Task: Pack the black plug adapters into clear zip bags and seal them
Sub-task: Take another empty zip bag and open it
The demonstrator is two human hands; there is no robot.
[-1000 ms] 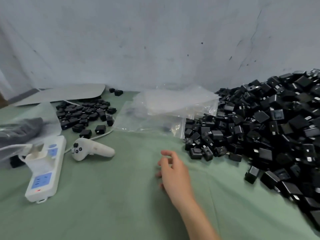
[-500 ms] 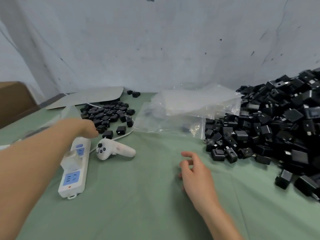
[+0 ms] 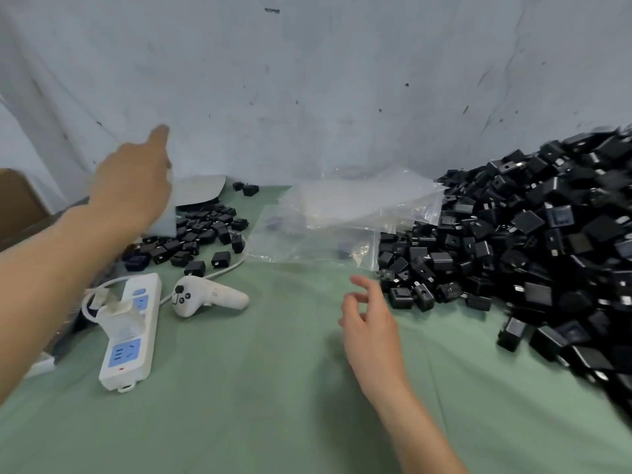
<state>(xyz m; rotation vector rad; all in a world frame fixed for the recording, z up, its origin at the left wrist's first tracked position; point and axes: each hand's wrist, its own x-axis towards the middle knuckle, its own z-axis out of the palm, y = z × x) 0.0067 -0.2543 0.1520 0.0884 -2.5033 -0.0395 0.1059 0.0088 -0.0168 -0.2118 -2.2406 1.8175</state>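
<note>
Right hand (image 3: 369,316) lower centre, fingers (image 3: 364,283) loosely curled, empty, over green table (image 3: 273,388). Heap of black plug adapters (image 3: 513,241) lies just right of them, untouched. Stack of clear zip bags (image 3: 342,213) sits beyond, at centre. Left hand (image 3: 133,186) raised upper left, blurred, pale translucent sheet (image 3: 164,217) below it; grip cannot be told.

desk (image 3: 273,388): covered in plain sage-green cloth. plug adapters (image 3: 533,241): shown in black throughout, with small silver glints. zip bags (image 3: 342,213): rendered clear and colourless. power strip (image 3: 131,336): white, marked with blue socket panels and one red dot. controller (image 3: 212,297): off-white, fitted with black buttons. wall (image 3: 307,80): pale blue-grey, flecked with dark specks. cardboard box (image 3: 17,200): brown.
</note>
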